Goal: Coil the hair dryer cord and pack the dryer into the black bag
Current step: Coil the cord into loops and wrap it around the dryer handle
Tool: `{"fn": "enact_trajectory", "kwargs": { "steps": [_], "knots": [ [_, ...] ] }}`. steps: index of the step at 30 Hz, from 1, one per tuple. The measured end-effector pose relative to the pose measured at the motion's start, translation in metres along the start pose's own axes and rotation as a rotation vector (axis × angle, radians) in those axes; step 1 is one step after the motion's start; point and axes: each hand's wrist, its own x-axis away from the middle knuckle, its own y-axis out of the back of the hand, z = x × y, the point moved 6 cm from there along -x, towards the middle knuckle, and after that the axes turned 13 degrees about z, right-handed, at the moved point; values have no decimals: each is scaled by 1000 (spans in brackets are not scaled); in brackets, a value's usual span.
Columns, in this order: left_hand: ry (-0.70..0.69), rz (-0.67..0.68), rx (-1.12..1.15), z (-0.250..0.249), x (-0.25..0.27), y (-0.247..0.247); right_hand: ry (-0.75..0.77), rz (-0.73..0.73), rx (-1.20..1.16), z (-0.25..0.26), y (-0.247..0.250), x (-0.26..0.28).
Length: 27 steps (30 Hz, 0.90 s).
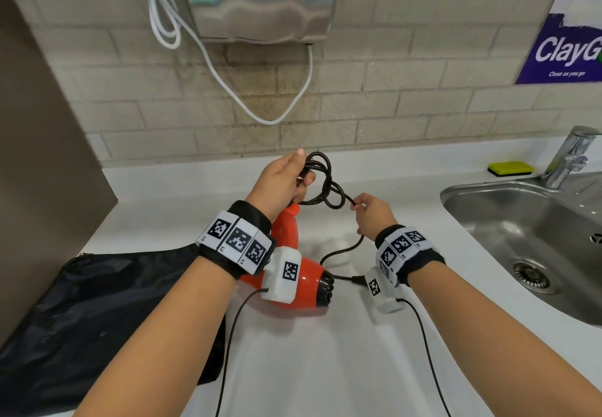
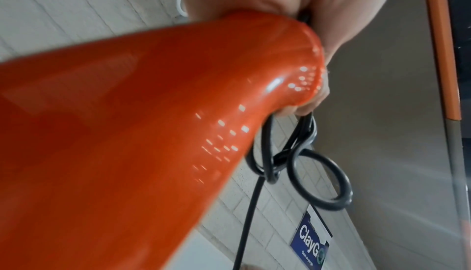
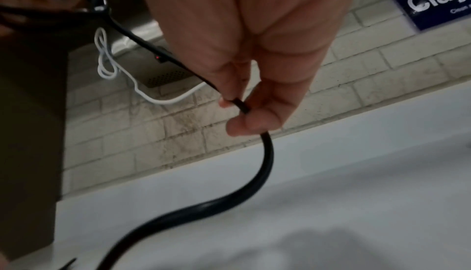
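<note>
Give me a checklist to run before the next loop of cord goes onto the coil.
1. Left hand holds the finished loops of the cord with a firm grip: ok.
2. Right hand pinches the free cord between thumb and fingers: ok.
3. Slack cord left on the counter to coil: ok, some remains.
4. Plug lying free: ok.
5. Hair dryer out of the sink: ok.
6. Black bag open: cannot tell.

I count 1 orange hair dryer (image 1: 308, 281), 1 black cord (image 1: 329, 185), 1 black bag (image 1: 97, 312), 2 hands, 1 sink (image 1: 534, 231), 1 tap (image 1: 568, 156), 1 sponge (image 1: 510, 168), 1 wall sign (image 1: 566, 38)
</note>
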Motion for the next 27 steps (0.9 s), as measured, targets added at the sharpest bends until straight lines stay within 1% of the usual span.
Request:
{"fn": "enact_trajectory", "kwargs": {
  "steps": [5,11,13,16,17,18,22,24,27],
  "knots": [
    [-19,-5,-17,-1,1,-3,-199,19,195,-15,4,-4],
    [-81,-14,-30,-6,6,-3,-333,75,474,-26,11,4],
    [-103,-26,-32,-7,9,0,-387,148,557,-36,10,13],
    [-104,-43,-14,-8,13,7,-414,322,672,-56,0,16],
    [-98,-45,-16,-8,13,9,-421,339,667,-58,-1,15],
    [-93,-46,-21,-8,13,10,-416,330,633,-57,-2,15],
    [-69,-48,-15,-7,8,9,-274,156,381,-24,6,14],
    [-50,-48,3,-5,6,8,-129,105,337,3,12,17],
    [-30,-45,8,-4,3,6,137,120,275,53,14,31]
  ]
}}
